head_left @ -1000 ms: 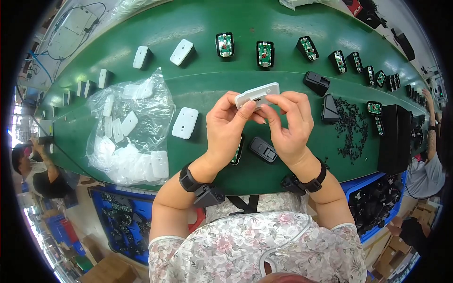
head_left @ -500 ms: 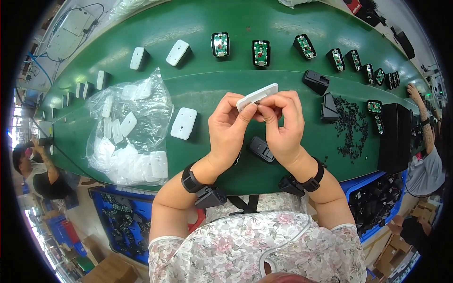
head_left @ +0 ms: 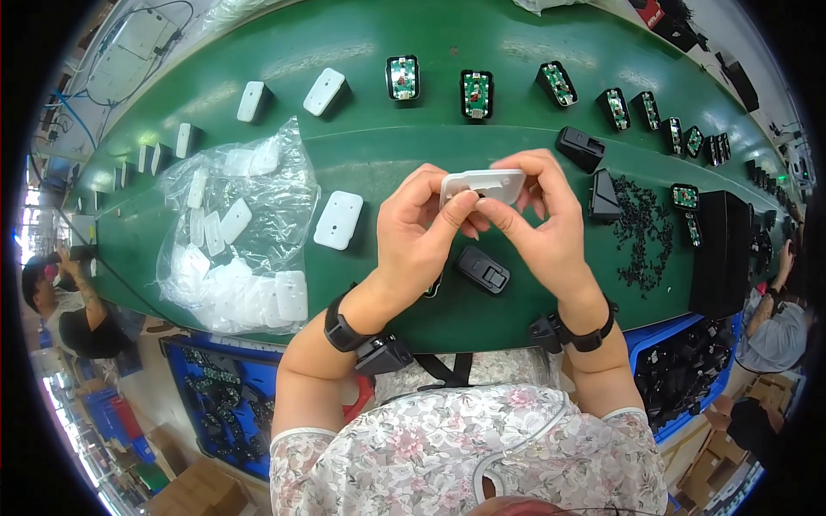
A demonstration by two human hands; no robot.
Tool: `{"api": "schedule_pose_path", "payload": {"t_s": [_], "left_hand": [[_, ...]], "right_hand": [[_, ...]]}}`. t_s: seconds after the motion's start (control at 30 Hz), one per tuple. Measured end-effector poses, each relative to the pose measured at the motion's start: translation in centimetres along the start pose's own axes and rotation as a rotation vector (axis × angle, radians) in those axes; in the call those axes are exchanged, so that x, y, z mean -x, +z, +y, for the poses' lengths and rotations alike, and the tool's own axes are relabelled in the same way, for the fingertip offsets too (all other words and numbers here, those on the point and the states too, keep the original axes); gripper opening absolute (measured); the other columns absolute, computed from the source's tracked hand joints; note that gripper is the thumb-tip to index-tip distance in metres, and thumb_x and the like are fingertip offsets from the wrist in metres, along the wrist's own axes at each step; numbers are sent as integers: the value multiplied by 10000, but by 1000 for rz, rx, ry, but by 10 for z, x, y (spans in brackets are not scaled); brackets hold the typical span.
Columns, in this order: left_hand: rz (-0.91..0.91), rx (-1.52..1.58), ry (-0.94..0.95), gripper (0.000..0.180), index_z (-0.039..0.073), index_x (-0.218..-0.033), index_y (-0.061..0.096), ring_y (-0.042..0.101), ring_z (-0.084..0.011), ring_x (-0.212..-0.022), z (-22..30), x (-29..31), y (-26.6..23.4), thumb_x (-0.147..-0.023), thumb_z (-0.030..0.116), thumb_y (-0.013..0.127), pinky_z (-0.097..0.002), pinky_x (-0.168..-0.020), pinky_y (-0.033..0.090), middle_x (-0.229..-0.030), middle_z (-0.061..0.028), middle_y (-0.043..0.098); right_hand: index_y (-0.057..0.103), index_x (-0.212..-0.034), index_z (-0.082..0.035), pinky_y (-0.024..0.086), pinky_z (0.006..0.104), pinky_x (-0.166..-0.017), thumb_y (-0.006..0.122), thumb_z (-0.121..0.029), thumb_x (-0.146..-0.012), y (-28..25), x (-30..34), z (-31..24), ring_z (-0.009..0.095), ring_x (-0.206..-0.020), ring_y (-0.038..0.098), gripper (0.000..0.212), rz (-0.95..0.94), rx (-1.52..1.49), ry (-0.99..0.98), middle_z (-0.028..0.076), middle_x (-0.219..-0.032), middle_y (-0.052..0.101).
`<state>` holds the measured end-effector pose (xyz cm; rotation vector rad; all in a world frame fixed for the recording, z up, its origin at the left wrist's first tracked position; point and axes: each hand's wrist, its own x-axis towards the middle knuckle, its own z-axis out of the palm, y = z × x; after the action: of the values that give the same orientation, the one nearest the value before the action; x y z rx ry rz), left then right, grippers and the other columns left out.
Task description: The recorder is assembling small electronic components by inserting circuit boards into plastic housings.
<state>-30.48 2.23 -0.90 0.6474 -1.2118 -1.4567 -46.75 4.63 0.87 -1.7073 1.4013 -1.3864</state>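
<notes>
Between my hands a white plastic cover [head_left: 503, 178] is held up with its inner side tilted toward me. My left hand [head_left: 419, 232] grips its left end, thumb on the inner face. My right hand [head_left: 548, 215] is closed on the right end, its thumb meeting the left one at a small dark spot I cannot make out. Below them on the table lies a black housing [head_left: 483, 270]. Part of another item by the left wrist is mostly hidden. A second white cover [head_left: 339, 220] lies flat to the left of my left hand.
On the left sits a clear plastic bag [head_left: 297, 185] of white covers. To the right are black housings [head_left: 581, 148] and a pile of small black parts [head_left: 641, 232]. Green circuit boards in black cases [head_left: 476, 95] line the far side. Blue bins [head_left: 637, 344] flank me; co-workers sit at both sides.
The white cover has turned so more of its inner side faces me, and shifted slightly right. My right hand has moved right and re-gripped its end.
</notes>
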Motion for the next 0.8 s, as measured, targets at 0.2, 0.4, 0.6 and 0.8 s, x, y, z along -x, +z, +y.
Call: {"api": "schedule_pose_path", "payload": {"t_s": [0.2,0.4,0.6,0.8], "left_hand": [[-149,-135,-216,153,-42,-942,587,626,-113,-686,10,-5,-10,-918,107,609,-226,-580,503,-834,-51,602],[-232,-164,-363,141,-38,-967,584,623,-107,-676,19,-12,-16,-929,98,583,-223,-577,499,-841,-58,624],[-37,-277,-370,61,-43,-987,461,630,-146,-620,10,-30,-35,-944,-25,421,-253,-513,488,-770,-131,608],[14,-910,-121,73,4,-952,473,620,-383,-670,-16,-39,-66,-885,-5,501,-450,-580,474,-715,-205,610]], "right_hand": [[571,-948,-19,481,187,-700,729,-89,-822,-16,-7,-1,42,-807,557,214,-311,-321,379,0,-876,574],[563,-918,-16,455,177,-612,716,-102,-835,-11,-6,3,29,-730,545,194,-324,-391,400,5,-843,587],[564,-929,-17,424,169,-565,702,-132,-848,10,-27,12,16,-679,530,198,-311,-272,494,16,-819,596],[560,-1140,-75,479,299,-775,605,7,-803,39,-93,47,183,-899,570,350,-233,307,-92,44,-1055,585]]}}
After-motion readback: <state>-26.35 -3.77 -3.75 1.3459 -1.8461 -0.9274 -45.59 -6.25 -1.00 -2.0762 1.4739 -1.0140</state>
